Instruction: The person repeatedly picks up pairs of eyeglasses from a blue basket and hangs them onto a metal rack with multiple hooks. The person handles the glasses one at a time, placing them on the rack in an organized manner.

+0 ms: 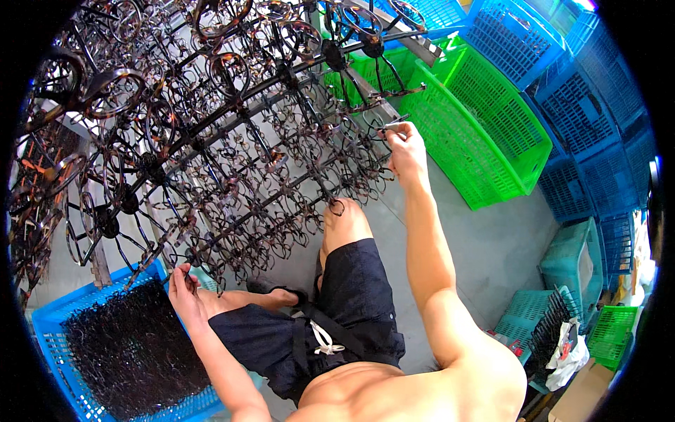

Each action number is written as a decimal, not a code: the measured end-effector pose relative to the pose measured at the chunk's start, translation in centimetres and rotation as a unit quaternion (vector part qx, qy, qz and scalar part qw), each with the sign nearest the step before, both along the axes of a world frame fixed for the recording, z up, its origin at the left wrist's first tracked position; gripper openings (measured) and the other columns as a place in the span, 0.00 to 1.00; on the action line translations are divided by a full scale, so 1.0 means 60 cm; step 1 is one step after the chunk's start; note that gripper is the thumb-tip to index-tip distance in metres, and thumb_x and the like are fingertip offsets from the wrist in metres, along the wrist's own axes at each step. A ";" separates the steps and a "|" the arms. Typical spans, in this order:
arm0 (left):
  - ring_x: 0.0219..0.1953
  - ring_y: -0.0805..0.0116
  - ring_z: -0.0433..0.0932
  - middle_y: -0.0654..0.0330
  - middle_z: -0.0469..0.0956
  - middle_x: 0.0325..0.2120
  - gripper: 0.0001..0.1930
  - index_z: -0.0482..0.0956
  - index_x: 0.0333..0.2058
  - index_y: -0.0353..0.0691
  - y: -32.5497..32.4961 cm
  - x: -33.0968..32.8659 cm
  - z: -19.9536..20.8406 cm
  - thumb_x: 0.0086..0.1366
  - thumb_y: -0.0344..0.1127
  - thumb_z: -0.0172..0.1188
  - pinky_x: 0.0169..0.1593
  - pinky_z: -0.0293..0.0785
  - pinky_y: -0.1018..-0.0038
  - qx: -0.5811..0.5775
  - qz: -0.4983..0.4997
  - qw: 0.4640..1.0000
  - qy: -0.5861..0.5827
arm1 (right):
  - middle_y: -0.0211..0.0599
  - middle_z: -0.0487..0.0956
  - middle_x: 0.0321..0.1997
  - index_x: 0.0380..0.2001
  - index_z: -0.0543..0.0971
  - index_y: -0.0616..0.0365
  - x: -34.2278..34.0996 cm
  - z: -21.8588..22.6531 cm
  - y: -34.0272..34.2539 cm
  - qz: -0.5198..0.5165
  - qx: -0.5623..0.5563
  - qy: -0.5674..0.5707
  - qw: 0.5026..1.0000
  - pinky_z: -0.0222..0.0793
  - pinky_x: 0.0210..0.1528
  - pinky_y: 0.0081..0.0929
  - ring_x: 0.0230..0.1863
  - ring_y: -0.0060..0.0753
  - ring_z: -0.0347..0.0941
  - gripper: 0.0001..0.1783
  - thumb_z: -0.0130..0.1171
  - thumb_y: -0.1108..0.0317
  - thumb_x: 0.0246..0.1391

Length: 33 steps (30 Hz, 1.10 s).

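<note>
Before me stands a rack crowded with dark, tortoiseshell-patterned eyeglass frames [230, 75], clipped along black rods in several rows. My right hand [406, 151] is closed in a pinch at the right end of a lower rod [281, 191]. At the rod's left end, my left hand [185, 294] has its fingers closed too, partly behind my own thumb and the hanging parts. The rod slants up from my left hand to my right, with many small dark loops hanging along it above my knees.
A blue crate [53, 352] heaped with thin black pieces [133, 344] sits at the lower left. To the right stands a green crate [471, 133], with stacked blue crates [580, 105] behind it. Teal crates [573, 260] and a white bag [568, 355] lie at the lower right.
</note>
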State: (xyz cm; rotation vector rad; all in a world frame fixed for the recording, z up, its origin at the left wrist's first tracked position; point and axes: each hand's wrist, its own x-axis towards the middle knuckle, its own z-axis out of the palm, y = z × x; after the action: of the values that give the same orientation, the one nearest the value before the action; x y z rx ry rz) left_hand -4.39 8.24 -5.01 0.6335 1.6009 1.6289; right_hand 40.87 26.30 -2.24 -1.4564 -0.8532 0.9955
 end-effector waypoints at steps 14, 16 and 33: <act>0.26 0.76 0.74 0.63 0.78 0.28 0.07 0.72 0.32 0.42 0.015 0.014 0.009 0.61 0.37 0.58 0.29 0.71 0.81 0.032 0.058 0.995 -0.077 | 0.28 0.76 0.23 0.30 0.72 0.59 -0.021 -0.079 0.037 -0.128 0.171 0.003 0.977 0.60 0.20 0.15 0.20 0.13 0.65 0.11 0.59 0.62 0.53; 0.27 0.76 0.73 0.63 0.77 0.29 0.08 0.72 0.33 0.41 0.010 -0.003 0.001 0.62 0.38 0.56 0.30 0.70 0.81 0.016 0.053 0.998 -0.043 | 0.28 0.77 0.23 0.31 0.73 0.58 -0.020 -0.075 0.027 -0.108 0.129 0.012 0.986 0.60 0.20 0.15 0.19 0.14 0.64 0.11 0.58 0.61 0.54; 0.47 0.49 0.68 0.53 0.73 0.46 0.21 0.74 0.46 0.45 0.080 -0.177 0.335 0.52 0.39 0.59 0.53 0.59 0.60 -0.231 -0.108 0.645 0.720 | 0.41 0.73 0.43 0.38 0.76 0.54 0.145 0.249 0.228 0.134 0.195 -0.787 0.570 0.67 0.44 0.38 0.44 0.46 0.70 0.16 0.59 0.59 0.47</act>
State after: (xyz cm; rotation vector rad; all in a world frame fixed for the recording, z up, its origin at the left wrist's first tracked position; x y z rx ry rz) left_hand -15.03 13.06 15.07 1.9875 2.6369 0.1561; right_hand 49.55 40.00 12.72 -1.5607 -2.3965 -0.7139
